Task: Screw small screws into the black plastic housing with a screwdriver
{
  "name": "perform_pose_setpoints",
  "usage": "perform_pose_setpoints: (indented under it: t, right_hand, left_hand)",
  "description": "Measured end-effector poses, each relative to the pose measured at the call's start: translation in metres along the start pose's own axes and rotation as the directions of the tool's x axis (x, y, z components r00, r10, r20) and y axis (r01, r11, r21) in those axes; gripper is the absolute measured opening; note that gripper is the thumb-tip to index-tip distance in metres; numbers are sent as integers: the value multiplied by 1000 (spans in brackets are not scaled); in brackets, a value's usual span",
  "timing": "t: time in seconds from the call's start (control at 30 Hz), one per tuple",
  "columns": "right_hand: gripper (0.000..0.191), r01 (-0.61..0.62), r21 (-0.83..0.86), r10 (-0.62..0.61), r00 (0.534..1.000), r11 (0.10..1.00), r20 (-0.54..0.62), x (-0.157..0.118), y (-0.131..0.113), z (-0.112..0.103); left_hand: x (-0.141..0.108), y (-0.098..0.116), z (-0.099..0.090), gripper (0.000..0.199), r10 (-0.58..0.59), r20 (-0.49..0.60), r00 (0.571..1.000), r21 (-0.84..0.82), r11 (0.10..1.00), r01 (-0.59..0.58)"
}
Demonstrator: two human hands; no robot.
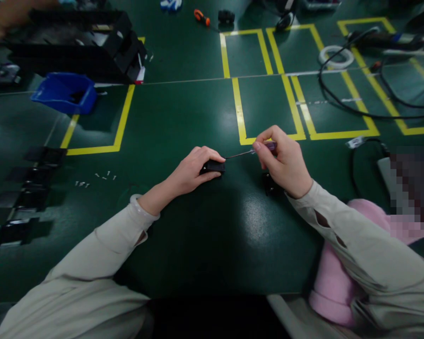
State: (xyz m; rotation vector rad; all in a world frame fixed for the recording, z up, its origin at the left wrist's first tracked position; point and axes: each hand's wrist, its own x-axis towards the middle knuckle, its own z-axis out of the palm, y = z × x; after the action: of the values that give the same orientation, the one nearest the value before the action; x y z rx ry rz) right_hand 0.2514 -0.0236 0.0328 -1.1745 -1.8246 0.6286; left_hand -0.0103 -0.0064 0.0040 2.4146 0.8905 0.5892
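Observation:
My left hand (198, 170) is closed around a small black block-shaped part (215, 166) and keeps it on the green tabletop. A thin screwdriver (239, 154) with a purplish clear handle is pinched in my right hand (281, 157). Its shaft points left, and the tip meets the black part's right end near my left fingertip. Under my right hand lies another small black part (269, 183), partly covered by the fingers. To the left of my left forearm several small screws (104, 177) are scattered on the table.
A blue bin (65, 94) and black trays (123, 52) stand at the back left. Several flat black pieces (35, 188) line the left side. Cables (335, 101) and a white ring (335, 57) lie at the right. Yellow tape marks rectangles. A pink-sleeved person (334, 292) is at my right.

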Motion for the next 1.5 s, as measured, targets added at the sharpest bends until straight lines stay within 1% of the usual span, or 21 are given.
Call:
perform_pose_setpoints:
  t: [0.1,0.23,0.33,0.47,0.57,0.7,0.83,0.93,1.07,1.2,1.3,1.43,1.5]
  right_hand:
    - [6,6,10,-6,1000,1000,3,0,0,0]
    - [9,14,7,-14,1000,1000,-2,1,-1,1]
    - [18,2,4,-2,1000,1000,8,1,-1,1]
    - [8,9,13,-10,1000,1000,8,1,0,1]
    - [9,19,20,-19,1000,1000,8,1,0,1]
    - [20,21,11,-21,1000,1000,16,1,-1,1]
    - [6,19,16,-19,1000,1000,8,0,0,2]
    - [8,17,13,-17,1000,1000,8,1,-1,1]
    - [19,12,3,-13,1000,1000,27,1,-1,0]
    - [7,17,12,-18,1000,1000,19,0,0,0]
    - [6,20,9,-20,1000,1000,9,1,0,0]
    - [17,4,1,-4,1000,1000,19,1,0,0]
    - [12,6,9,-7,1000,1000,19,1,1,0]
  left_hand:
    - [0,0,0,27,-11,8,1000,-4,1000,11]
    - [1,0,0,27,-9,5,1000,-5,1000,9]
    - [0,0,0,27,-4,2,1000,-6,1000,4]
    - [0,-1,0,27,-8,5,1000,-4,1000,8]
    - [0,-1,0,27,-5,4,1000,-6,1000,5]
    - [0,0,1,27,8,-5,1000,-7,1000,-8]
    - [1,0,0,27,3,-2,1000,-5,1000,-3]
    - [1,0,0,27,6,-4,1000,-3,1000,-6]
    - [0,0,0,27,13,-9,1000,-5,1000,-13]
    - [0,0,1,27,12,-3,1000,5,1000,-12]
    - [0,0,1,27,19,-6,1000,7,1000,-19]
    - [1,-1,1,28,20,-6,1000,10,1000,-20]
    - [1,-1,1,28,22,-5,1000,11,1000,-22]
